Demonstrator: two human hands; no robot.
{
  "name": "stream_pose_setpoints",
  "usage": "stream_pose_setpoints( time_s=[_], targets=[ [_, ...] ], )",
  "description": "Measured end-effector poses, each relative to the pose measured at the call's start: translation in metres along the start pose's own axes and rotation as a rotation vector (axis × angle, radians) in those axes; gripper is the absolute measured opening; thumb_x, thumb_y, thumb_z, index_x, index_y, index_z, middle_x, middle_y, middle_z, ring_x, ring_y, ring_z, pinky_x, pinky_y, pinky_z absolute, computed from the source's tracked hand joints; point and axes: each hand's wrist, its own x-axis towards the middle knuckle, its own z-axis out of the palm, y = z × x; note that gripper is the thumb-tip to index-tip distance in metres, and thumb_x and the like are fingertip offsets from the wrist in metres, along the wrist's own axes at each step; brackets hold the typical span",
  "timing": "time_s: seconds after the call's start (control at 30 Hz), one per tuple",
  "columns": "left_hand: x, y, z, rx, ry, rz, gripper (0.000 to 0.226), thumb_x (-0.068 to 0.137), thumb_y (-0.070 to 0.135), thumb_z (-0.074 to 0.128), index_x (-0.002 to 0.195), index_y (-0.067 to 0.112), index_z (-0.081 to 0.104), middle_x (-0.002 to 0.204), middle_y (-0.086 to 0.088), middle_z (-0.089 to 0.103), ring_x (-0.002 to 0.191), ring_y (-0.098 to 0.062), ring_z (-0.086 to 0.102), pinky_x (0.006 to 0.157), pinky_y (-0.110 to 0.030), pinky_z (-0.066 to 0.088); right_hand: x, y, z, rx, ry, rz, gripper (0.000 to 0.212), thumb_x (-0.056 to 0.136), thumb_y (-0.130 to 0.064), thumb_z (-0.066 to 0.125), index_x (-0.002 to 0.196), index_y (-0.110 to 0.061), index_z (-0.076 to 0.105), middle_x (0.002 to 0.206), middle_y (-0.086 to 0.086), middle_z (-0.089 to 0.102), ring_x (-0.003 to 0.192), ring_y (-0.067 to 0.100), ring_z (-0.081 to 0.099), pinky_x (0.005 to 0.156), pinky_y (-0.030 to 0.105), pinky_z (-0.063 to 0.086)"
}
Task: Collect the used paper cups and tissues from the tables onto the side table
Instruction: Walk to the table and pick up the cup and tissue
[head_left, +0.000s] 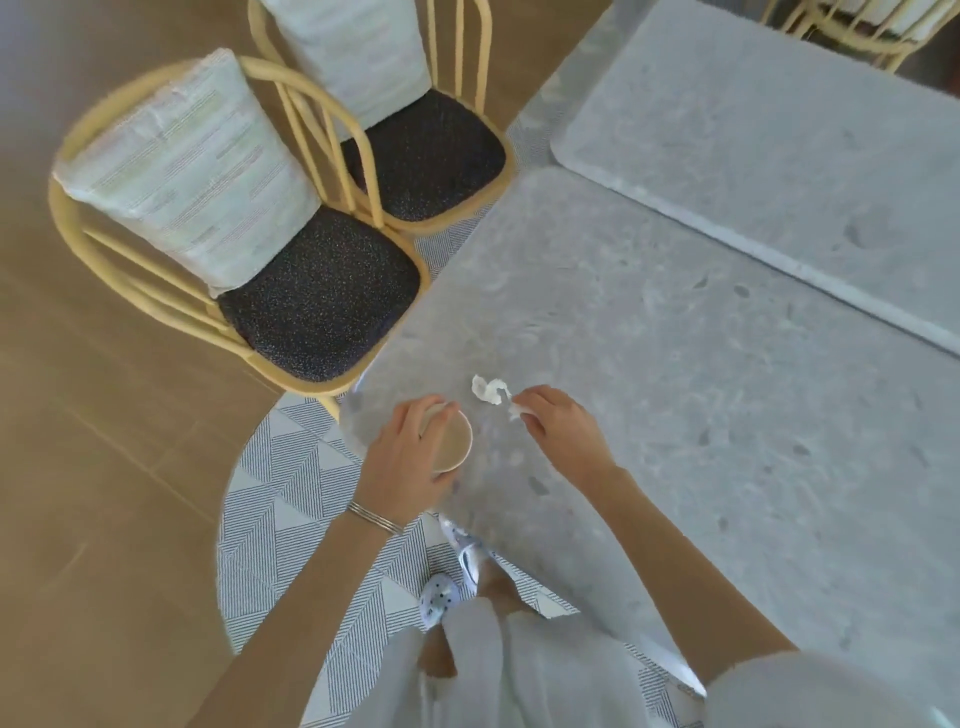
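Grey stone table (701, 389), tan floor (78, 415), left grip (400, 462) round paper cup (456, 441), right grip (561, 426) pinching tissue (516, 413).

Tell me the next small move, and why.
Probably reach the right hand slightly forward to gather the crumpled tissue on the table just beyond its fingertips. The left hand grips the paper cup, and the right seems to pinch only a small tissue scrap.
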Motion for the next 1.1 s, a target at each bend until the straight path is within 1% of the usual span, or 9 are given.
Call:
stream_pose_setpoints(
  time_s=[0.1, 0.2, 0.3, 0.37, 0.53, 0.63, 0.73, 0.9, 1.1],
  targets=[
    [0.008, -0.007, 0.002, 0.006, 0.021, -0.038, 0.082, 0.053, 0.026, 0.086, 0.123, 0.016, 0.043, 0.123, -0.006, 0.050, 0.106, -0.025, 0.047, 0.075, -0.038, 0.053, 0.027, 0.007, 0.018, 0.023, -0.013, 0.009, 0.026, 0.080, 0.000, 0.062, 0.104, -0.008, 0.065, 0.106, 0.008, 0.064, 0.092, 0.030, 0.061, 0.061, 0.036, 0.052],
    [0.017, -0.013, 0.003, 0.004, 0.025, -0.088, 0.080, 0.055, 0.027, 0.085, 0.123, 0.014, 0.046, 0.123, -0.005, 0.049, 0.106, -0.025, 0.046, 0.077, -0.038, 0.052, 0.039, 0.017, 0.032, 0.074, -0.105, 0.022, 0.036, 0.080, 0.000, 0.058, 0.115, -0.006, 0.060, 0.121, 0.010, 0.057, 0.108, 0.030, 0.054, 0.079, 0.038, 0.051],
    [0.024, -0.018, 0.004, -0.006, 0.018, -0.105, 0.076, 0.059, 0.033, 0.083, 0.124, 0.012, 0.048, 0.124, -0.008, 0.051, 0.107, -0.025, 0.044, 0.078, -0.038, 0.050, 0.038, 0.023, 0.032, 0.186, -0.186, 0.061, 0.050, 0.078, -0.001, 0.058, 0.127, -0.008, 0.051, 0.134, 0.009, 0.046, 0.119, 0.025, 0.047, 0.090, 0.022, 0.038],
    [0.028, -0.020, 0.005, -0.012, 0.015, -0.108, 0.073, 0.063, 0.038, 0.079, 0.124, 0.011, 0.048, 0.125, -0.009, 0.051, 0.106, -0.026, 0.046, 0.078, -0.037, 0.049, 0.037, 0.026, 0.029, 0.269, -0.172, 0.065, 0.054, 0.075, -0.008, 0.057, 0.128, -0.009, 0.049, 0.136, 0.009, 0.043, 0.120, 0.025, 0.046, 0.093, 0.026, 0.039],
    [0.028, -0.022, 0.005, -0.027, 0.012, -0.103, 0.069, 0.069, 0.042, 0.067, 0.126, 0.012, 0.044, 0.125, -0.012, 0.050, 0.107, -0.029, 0.046, 0.086, -0.040, 0.045, 0.037, 0.024, 0.037, 0.253, -0.063, 0.070, 0.045, 0.080, -0.027, 0.059, 0.121, -0.009, 0.056, 0.129, 0.009, 0.049, 0.115, 0.023, 0.046, 0.086, 0.027, 0.043],
    [0.027, -0.022, 0.004, -0.036, 0.001, -0.121, 0.068, 0.071, 0.044, 0.064, 0.127, 0.012, 0.044, 0.126, -0.012, 0.050, 0.106, -0.030, 0.047, 0.088, -0.040, 0.044, 0.043, 0.020, 0.048, 0.291, -0.160, 0.085, 0.041, 0.086, -0.017, 0.060, 0.126, -0.012, 0.054, 0.132, 0.006, 0.049, 0.117, 0.019, 0.046, 0.090, 0.022, 0.039],
    [0.025, -0.023, 0.004, -0.047, -0.007, -0.134, 0.067, 0.071, 0.041, 0.066, 0.127, 0.012, 0.044, 0.126, -0.011, 0.049, 0.106, -0.030, 0.048, 0.087, -0.040, 0.047, 0.048, 0.016, 0.060, 0.305, -0.117, -0.067, 0.031, 0.085, -0.011, 0.056, 0.116, -0.010, 0.063, 0.121, 0.008, 0.060, 0.113, 0.016, 0.047, 0.090, 0.023, 0.041],
    [0.015, -0.027, -0.001, -0.070, -0.006, -0.160, 0.071, 0.068, 0.034, 0.075, 0.128, 0.012, 0.045, 0.126, -0.011, 0.049, 0.108, -0.028, 0.046, 0.081, -0.038, 0.050, 0.045, 0.016, 0.064, 0.242, -0.004, -0.120, 0.018, 0.075, 0.001, 0.065, 0.089, -0.009, 0.071, 0.101, 0.002, 0.069, 0.098, 0.012, 0.054, 0.074, 0.022, 0.046],
    [-0.009, -0.039, -0.018, -0.034, 0.016, -0.226, 0.070, 0.067, 0.035, 0.072, 0.126, 0.012, 0.044, 0.124, -0.013, 0.052, 0.107, -0.026, 0.044, 0.076, -0.036, 0.051, 0.037, 0.004, 0.056, 0.197, -0.097, -0.139, 0.021, 0.068, 0.001, 0.069, 0.086, -0.011, 0.069, 0.085, 0.001, 0.068, 0.078, 0.011, 0.052, 0.065, 0.019, 0.039]
  ],
)
